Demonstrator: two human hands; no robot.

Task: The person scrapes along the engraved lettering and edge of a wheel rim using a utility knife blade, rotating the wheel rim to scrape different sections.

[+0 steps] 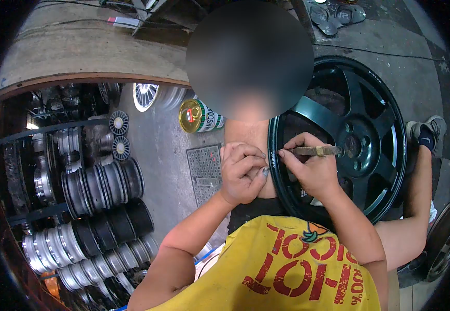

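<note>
A dark green, glossy wheel rim [385, 171] with broad spokes stands in front of me on the right, beside my bent leg. My right hand [315, 166] pinches a slim, worn, pen-like tool [318, 151] with a brass-coloured part, held level. Its tip end is by the rim's left lip, where small pale lettering shows; whether it touches cannot be told. My left hand [244, 173] is closed, fingers curled together, over my leg just left of the rim. Anything inside those fingers is hidden.
A gold-lidded paint can [204, 116] stands on the floor near a grey textured mat [204, 173]. Racks of wheel rims [103, 186] fill the left side. A wooden surface [90, 49] is at upper left. Sandals [336, 18] lie at upper right. A blurred disc hides the top middle.
</note>
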